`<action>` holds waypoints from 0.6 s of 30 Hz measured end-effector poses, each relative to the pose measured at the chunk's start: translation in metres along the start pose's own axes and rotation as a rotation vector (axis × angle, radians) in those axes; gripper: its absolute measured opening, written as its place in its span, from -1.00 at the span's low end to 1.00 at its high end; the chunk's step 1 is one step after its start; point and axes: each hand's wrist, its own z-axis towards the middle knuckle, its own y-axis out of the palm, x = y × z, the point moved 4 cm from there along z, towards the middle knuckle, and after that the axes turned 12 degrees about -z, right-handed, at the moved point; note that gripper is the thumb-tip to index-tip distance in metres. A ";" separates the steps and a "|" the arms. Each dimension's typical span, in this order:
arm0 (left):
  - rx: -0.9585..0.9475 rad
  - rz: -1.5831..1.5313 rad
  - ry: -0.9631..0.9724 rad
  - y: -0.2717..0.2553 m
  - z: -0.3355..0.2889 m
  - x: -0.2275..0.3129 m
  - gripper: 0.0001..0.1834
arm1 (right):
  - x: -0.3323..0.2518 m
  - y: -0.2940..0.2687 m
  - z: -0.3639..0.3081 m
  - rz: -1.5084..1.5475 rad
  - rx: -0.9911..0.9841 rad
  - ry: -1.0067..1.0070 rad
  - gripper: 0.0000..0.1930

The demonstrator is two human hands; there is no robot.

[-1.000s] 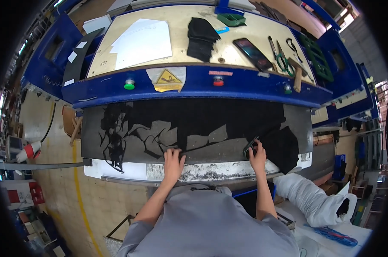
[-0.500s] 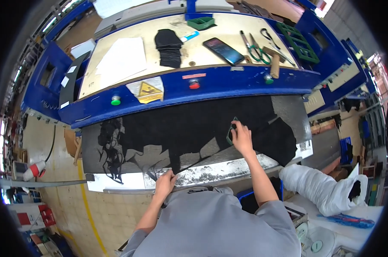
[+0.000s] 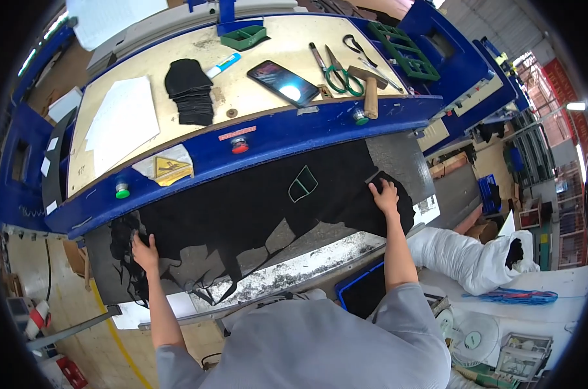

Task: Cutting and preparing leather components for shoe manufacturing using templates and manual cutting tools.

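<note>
A wide sheet of black material (image 3: 242, 201), with ragged cut-out edges, lies across the dark work surface. Near its middle rests a green-edged cutting die (image 3: 303, 184) with one crossbar, which neither hand touches. My left hand (image 3: 144, 253) is at the sheet's left end, over a tangle of black offcuts (image 3: 122, 238), thumb and fingers apart. Toward the right end, my right hand (image 3: 386, 198) lies on the black material with its fingers spread. Both arms reach wide apart. What is beneath the fingertips is hidden.
Beyond stands a blue press beam (image 3: 268, 144) with buttons. On its pale top are stacked black pieces (image 3: 190, 91), a phone (image 3: 283, 82), scissors (image 3: 340, 74), a mallet (image 3: 370, 96) and white sheets (image 3: 126, 120). A white sack (image 3: 459, 259) lies at right.
My right hand has let go of the cutting die, which now lies on the sheet, and moved right. My left hand has moved from the front edge to the left end. The view has shifted.
</note>
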 end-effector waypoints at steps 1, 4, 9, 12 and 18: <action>0.025 -0.035 0.005 -0.001 0.004 -0.016 -0.40 | -0.002 0.000 -0.002 0.002 -0.010 0.004 -0.20; 0.088 -0.192 -0.107 0.001 0.005 -0.047 -0.46 | -0.020 -0.008 -0.027 0.010 -0.025 -0.093 -0.16; 0.108 -0.319 -0.195 0.018 0.019 -0.055 -0.50 | -0.054 0.001 -0.033 -0.106 0.248 -0.269 -0.22; 0.061 -0.309 -0.283 0.017 0.025 -0.062 -0.42 | -0.057 0.006 -0.019 -0.078 0.232 -0.270 -0.40; 0.022 -0.328 -0.036 -0.003 0.001 -0.034 -0.58 | 0.019 -0.025 -0.056 -0.310 0.105 -0.054 -0.64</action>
